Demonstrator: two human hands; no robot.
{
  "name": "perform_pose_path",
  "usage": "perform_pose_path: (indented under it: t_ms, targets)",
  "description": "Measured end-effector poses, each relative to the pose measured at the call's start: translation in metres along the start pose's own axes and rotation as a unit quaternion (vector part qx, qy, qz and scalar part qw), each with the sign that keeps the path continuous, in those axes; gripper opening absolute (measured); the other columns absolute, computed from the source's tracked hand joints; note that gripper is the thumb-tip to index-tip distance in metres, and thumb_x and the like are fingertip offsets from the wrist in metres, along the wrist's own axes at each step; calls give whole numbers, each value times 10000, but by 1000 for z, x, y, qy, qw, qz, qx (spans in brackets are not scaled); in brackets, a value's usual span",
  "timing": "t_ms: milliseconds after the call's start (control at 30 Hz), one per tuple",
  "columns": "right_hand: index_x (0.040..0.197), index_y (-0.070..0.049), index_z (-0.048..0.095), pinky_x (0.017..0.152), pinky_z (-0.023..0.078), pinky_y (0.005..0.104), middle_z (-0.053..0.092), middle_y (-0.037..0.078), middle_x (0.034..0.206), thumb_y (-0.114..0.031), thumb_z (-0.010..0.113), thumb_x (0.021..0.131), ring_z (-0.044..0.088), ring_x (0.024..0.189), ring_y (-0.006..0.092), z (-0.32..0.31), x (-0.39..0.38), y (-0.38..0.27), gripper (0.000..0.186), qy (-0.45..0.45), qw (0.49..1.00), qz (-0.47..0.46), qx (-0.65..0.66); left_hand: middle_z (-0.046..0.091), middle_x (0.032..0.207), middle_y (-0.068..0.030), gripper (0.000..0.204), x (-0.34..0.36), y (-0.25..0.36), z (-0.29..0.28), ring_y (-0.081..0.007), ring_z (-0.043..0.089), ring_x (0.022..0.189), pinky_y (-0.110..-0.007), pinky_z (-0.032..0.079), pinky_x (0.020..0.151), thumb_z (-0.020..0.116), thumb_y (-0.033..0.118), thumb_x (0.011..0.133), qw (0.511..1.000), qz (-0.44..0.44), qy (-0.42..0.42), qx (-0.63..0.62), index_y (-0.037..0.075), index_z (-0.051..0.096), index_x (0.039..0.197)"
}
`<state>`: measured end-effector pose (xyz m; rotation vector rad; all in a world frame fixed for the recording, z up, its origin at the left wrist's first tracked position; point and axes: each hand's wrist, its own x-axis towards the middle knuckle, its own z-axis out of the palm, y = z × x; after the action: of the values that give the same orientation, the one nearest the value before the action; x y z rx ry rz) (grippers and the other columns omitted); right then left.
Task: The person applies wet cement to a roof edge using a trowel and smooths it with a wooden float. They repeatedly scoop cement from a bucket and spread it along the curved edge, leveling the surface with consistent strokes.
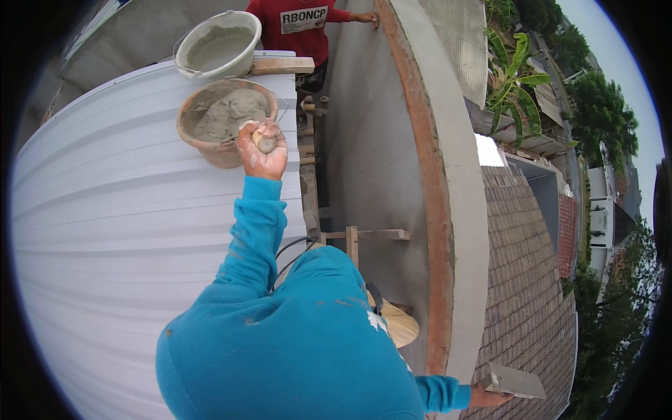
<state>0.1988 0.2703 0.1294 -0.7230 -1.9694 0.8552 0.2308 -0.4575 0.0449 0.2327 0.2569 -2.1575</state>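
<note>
1. Left hand [263, 150]: closing its fingers around a round-ended handle [264, 143], butt end facing the camera; whatever is below the grip is hidden. Pale smears showing on the fingers.
2. Left hand sitting at the near rim of an orange-brown bucket [218, 155] in this view; cannot tell if touching.
3. Orange-brown bucket holding thick grey mortar [234, 112], lumpy on top; standing on a white ribbed roof sheet [140, 182], near its edge.
4. White bucket [243, 66] standing just beyond it, containing smoother grey stuff; a wooden plank [283, 66] jutting out beside it.
5. Right hand [491, 397]: gripping a flat rectangular tool [516, 382], grey, by one end; arm reaching across the wall top, tool showing against a tiled roof [525, 259].
6. Grey wall [371, 140] running alongside the person, a reddish-brown strip [428, 140] lining its top edge.
7. Co-worker in a red top [308, 42] standing past the buckets, one hand [365, 18] resting at the strip.
8. Wooden pieces [352, 246] crossing low between roof sheet and wall.
</note>
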Motion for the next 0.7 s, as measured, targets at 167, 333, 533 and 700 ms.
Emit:
perform_pose_path:
  t_ms: [167, 333, 533, 700]
  targets:
    - [1344, 8, 468, 895, 542, 430, 576, 184, 1227, -203, 485, 961, 599, 1064, 295, 9, -19, -38, 438, 19, 996, 21, 81, 458, 742, -71, 146, -5, -3, 11, -150, 481, 623, -246, 492, 552, 568, -50, 776, 999, 6, -18, -33, 9, 443, 823]
    - [1323, 10, 482, 885, 542, 430, 583, 181, 1203, -193, 493, 957, 602, 1045, 294, 18, -28, -64, 419, 31, 993, 36, 111, 456, 739, -67, 167, -7, 4, 15, -144, 480, 623, -238, 493, 562, 592, -36, 773, 998, -32, -13, -58, 22, 438, 804]
    - [1291, 12, 501, 870, 540, 429, 591, 177, 1165, -195, 499, 956, 604, 1018, 291, 25, -31, -80, 394, 21, 997, 9, 76, 465, 749, -73, 172, 9, -14, 1, -167, 494, 668, -273, 499, 624, 600, -29, 774, 1000, 11, -14, 8, 32, 448, 827]
    - [1259, 24, 510, 852, 538, 426, 593, 183, 1133, -234, 511, 960, 603, 982, 286, 25, -11, -49, 395, 2, 994, -69, 82, 479, 806, -93, 187, 25, -46, 13, -194, 514, 711, -280, 509, 658, 598, -49, 780, 999, 47, -7, 24, -4, 457, 894]
